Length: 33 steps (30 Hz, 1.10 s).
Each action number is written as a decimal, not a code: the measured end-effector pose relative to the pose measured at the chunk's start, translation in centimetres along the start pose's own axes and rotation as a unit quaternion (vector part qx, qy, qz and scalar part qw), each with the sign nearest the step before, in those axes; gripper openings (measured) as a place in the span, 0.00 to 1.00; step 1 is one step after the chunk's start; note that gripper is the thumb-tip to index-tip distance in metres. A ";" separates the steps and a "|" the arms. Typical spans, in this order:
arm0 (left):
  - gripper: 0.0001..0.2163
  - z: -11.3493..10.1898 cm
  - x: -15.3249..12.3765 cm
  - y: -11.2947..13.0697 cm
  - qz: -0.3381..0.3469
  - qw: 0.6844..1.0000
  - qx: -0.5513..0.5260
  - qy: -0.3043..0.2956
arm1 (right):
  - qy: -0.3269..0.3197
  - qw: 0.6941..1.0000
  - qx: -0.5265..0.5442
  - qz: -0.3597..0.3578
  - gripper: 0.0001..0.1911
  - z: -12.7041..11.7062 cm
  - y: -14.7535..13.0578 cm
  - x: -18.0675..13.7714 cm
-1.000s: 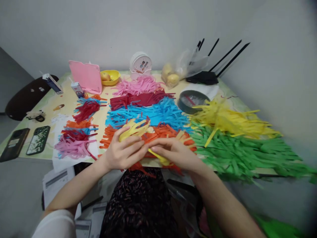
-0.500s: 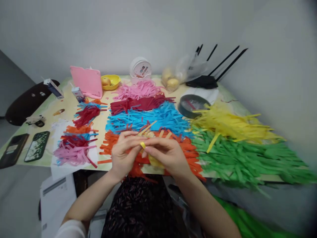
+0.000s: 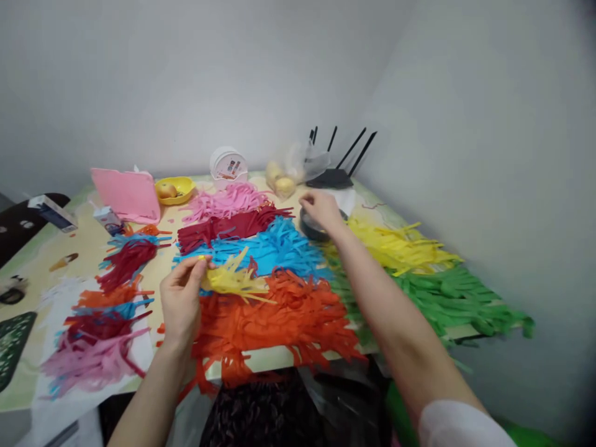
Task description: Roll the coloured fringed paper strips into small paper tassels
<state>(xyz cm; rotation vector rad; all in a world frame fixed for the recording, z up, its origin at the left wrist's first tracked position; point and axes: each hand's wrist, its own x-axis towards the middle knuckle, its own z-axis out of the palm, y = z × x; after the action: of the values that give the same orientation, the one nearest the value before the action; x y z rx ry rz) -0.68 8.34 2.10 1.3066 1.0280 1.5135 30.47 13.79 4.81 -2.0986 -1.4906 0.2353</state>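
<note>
My left hand [image 3: 182, 298] pinches a bundle of yellow paper strips [image 3: 233, 280] at one end, above the orange strip pile [image 3: 274, 316] at the table's front edge. My right hand [image 3: 320, 208] is stretched far out to the dark round tray [image 3: 313, 228] at the back, fingers curled over its rim; what they hold, if anything, is hidden. Blue strips [image 3: 274, 247], dark red strips [image 3: 223, 227] and pink strips [image 3: 228, 202] lie in rows behind the orange ones.
Loose yellow strips [image 3: 400, 245] and green strips [image 3: 451, 298] cover the right side. Smaller mixed strip bunches [image 3: 107, 310] lie on the left. At the back stand a pink case [image 3: 125, 195], a yellow bowl [image 3: 176, 188], a white tub [image 3: 228, 166], a fruit bag [image 3: 284, 177] and a router [image 3: 333, 177].
Both hands were together on the yellow bundle. Now my right hand has let go and reached to the dark tray, my left alone keeps the bundle, and the view has swung right.
</note>
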 end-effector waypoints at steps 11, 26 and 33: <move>0.13 0.5 0.2 -1.7 -0.096 0.993 0.012 -0.063 | -0.067 0.986 -0.067 0.135 0.18 4.5 7.4 5.1; 0.06 0.4 -2.6 0.5 0.015 0.987 0.107 -0.122 | -0.074 0.915 0.280 -0.280 0.06 3.7 -7.3 -14.8; 0.05 -0.4 -4.8 2.3 0.049 0.979 0.151 -0.130 | -0.129 0.874 0.431 -0.184 0.05 3.7 -7.7 -17.2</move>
<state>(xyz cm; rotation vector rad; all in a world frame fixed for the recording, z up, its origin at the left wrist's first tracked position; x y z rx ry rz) -0.88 3.04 2.88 1.7395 1.0623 1.2453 16.16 1.12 2.85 -1.0788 -1.4995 0.8775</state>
